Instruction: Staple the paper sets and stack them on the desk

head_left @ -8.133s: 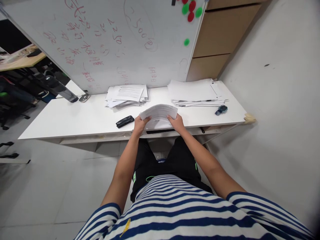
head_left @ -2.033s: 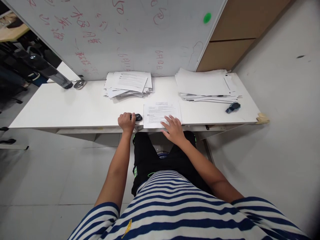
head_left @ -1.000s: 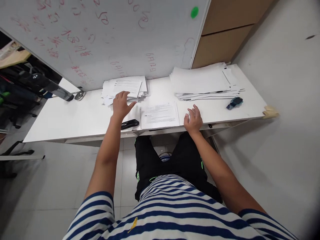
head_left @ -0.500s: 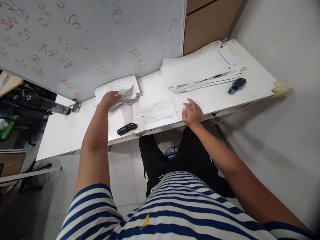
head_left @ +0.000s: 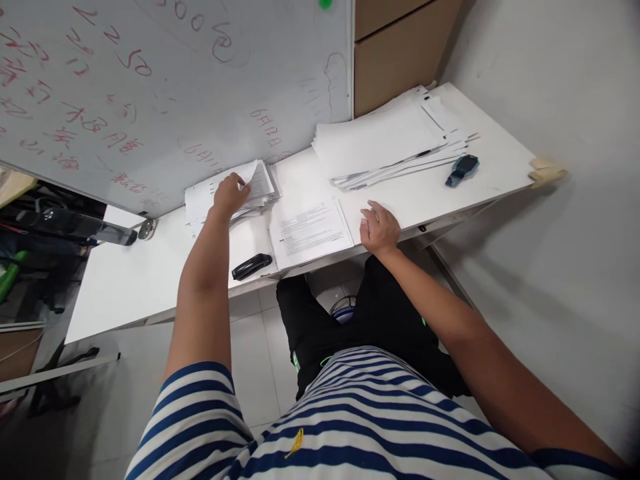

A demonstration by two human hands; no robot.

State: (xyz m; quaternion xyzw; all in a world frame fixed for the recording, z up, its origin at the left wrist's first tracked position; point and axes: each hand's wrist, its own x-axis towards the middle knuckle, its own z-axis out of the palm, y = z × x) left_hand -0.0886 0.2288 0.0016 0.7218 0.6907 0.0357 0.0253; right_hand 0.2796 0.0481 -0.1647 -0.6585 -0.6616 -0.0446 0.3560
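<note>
My left hand [head_left: 231,195] is over the left stack of papers [head_left: 200,198], its fingers closed on the raised edge of a sheet of paper [head_left: 261,181]. Printed lines show on that sheet and its corner curls up. In front of me lies a flat stack of printed pages [head_left: 314,235], with its edges fairly even. Just right of it, my right hand [head_left: 381,228] rests on the table's front edge with loosely bent, parted fingers and nothing visible in them. A black stapler [head_left: 252,266] lies left of the printed pages.
A larger, uneven pile of paper [head_left: 375,143] lies at the back right, beside a dark wristwatch [head_left: 463,169]. A whiteboard [head_left: 165,127] with red writing stands along the table's back. On the left are a clear bottle [head_left: 107,231] and a small round metal object [head_left: 147,229].
My left hand has shifted right across the stack, and the sheet at its fingers has turned up to show print. My right hand stays by the table edge. The view has shifted slightly.
</note>
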